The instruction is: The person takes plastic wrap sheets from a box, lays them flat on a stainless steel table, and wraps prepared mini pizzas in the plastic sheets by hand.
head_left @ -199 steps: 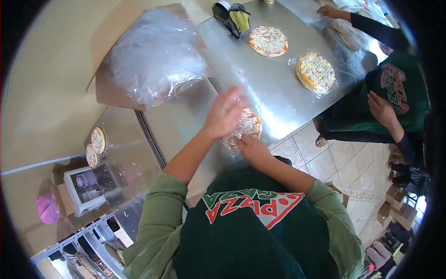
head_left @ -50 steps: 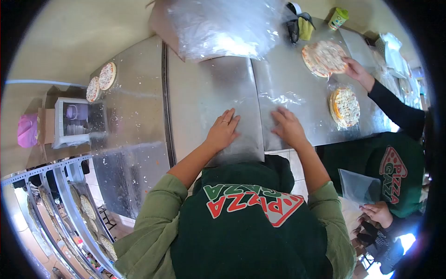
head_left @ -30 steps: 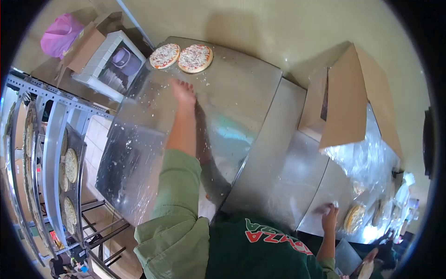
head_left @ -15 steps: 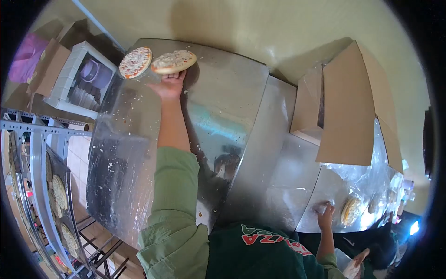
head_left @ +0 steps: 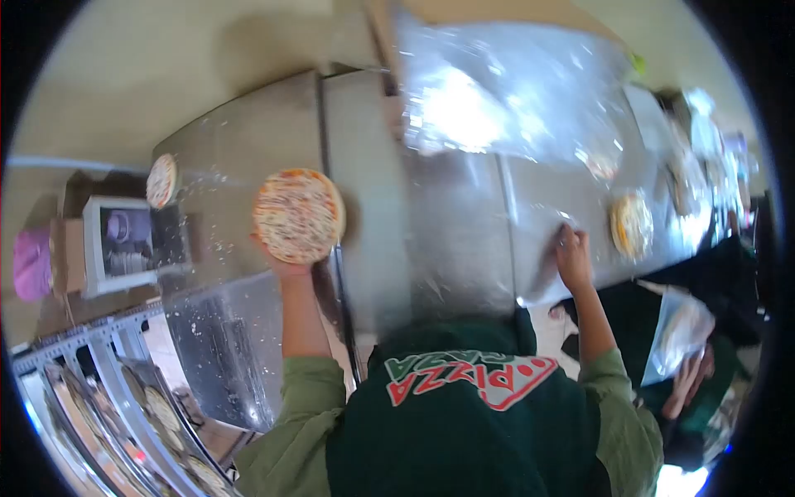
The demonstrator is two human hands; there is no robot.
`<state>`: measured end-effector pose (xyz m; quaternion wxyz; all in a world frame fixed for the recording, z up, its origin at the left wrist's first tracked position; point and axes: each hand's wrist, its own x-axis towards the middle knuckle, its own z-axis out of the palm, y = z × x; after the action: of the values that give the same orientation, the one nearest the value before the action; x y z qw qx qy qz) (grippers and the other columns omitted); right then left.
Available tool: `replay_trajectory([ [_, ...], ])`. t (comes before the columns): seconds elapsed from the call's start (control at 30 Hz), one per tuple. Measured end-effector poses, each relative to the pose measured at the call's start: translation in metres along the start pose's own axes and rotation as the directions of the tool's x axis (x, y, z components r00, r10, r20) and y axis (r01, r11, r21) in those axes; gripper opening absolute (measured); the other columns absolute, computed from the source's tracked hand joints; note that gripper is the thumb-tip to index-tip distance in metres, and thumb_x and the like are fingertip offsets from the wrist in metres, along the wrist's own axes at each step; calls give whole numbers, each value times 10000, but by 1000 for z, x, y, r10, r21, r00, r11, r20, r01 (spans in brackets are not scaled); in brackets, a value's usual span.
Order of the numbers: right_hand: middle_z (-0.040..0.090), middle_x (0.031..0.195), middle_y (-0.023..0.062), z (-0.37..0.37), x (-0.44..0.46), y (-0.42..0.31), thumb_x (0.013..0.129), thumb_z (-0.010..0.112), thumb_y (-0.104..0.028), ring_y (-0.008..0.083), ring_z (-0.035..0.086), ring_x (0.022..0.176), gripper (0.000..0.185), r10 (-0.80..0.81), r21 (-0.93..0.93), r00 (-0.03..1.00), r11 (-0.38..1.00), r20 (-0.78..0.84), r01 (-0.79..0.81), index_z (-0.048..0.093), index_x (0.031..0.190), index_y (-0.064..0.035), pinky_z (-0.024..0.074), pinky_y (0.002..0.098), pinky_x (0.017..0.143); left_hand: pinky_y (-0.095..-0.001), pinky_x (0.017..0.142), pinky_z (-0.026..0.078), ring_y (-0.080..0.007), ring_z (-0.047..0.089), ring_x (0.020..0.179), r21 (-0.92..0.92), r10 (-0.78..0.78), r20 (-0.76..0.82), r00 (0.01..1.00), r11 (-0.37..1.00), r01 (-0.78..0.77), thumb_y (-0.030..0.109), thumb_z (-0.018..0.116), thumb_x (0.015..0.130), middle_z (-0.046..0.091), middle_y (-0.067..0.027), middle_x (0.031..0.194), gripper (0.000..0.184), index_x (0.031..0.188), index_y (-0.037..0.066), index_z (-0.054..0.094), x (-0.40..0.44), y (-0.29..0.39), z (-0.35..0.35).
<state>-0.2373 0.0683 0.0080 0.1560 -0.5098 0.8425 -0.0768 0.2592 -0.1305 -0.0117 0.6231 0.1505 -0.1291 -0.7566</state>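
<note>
A round pizza topped with shredded cheese rests on my left hand, which supports it from beneath above the steel table. Most of those fingers are hidden under the crust. Over at the right, my right hand is closed near the tabletop, its fingers pinching what looks like a thin clear plastic bag; its outline is faint. Another pizza lies just right of this hand. A further topped pizza sits at the table's far left.
Large clear plastic sheeting hangs from a cardboard box at the back. A white crate stands left of the table, above a metal rack with pizzas on trays. At right, a co-worker's hands hold a bagged pizza.
My left hand has brought the pizza from the table's far left toward the middle, nearer my body. The view has swung right. My right hand stays close to the tabletop.
</note>
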Motion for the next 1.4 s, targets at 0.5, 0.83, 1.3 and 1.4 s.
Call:
replay_trajectory([
  [0.5, 482, 1170, 129, 9, -11, 21, 793, 494, -58, 312, 474, 1042, 406, -131, 59, 957, 987, -258, 151, 486, 1198, -34, 395, 406, 880, -466, 1047, 259, -335, 321, 1272, 52, -805, -332, 492, 505, 862, 789, 146, 740, 337, -176, 1376, 970, 1343, 52, 329, -64, -274, 117],
  [0.83, 531, 933, 138, 34, -75, -100, 724, 617, -167, 297, 525, 872, 244, -578, 371, 816, 760, 12, 533, 558, 906, -15, 439, 403, 797, -381, 702, 470, -288, 570, 794, 740, -49, 269, 962, -628, -240, 220, 627, 790, 570, -145, 905, 314, 1026, 24, 560, -50, -164, 69],
  [1.3, 478, 680, 10, 54, -116, -87, 937, 436, -183, 92, 516, 579, 129, 281, 981, 956, 143, 85, -129, 433, 862, -78, 441, 238, 515, -355, 642, 505, -271, 617, 815, 930, -400, -242, 884, 163, 328, 327, 510, 863, 591, -144, 1015, 340, 1015, 25, 472, -56, -187, 104],
  [1.4, 486, 654, 19, 58, -116, -64, 917, 473, -183, 84, 489, 501, 137, 388, 974, 895, -32, 218, -224, 436, 860, -65, 413, 231, 449, -379, 751, 485, -283, 582, 920, 979, -323, 200, 925, 28, -202, 387, 503, 864, 557, -152, 1114, 425, 1091, 30, 455, -75, -224, 115],
])
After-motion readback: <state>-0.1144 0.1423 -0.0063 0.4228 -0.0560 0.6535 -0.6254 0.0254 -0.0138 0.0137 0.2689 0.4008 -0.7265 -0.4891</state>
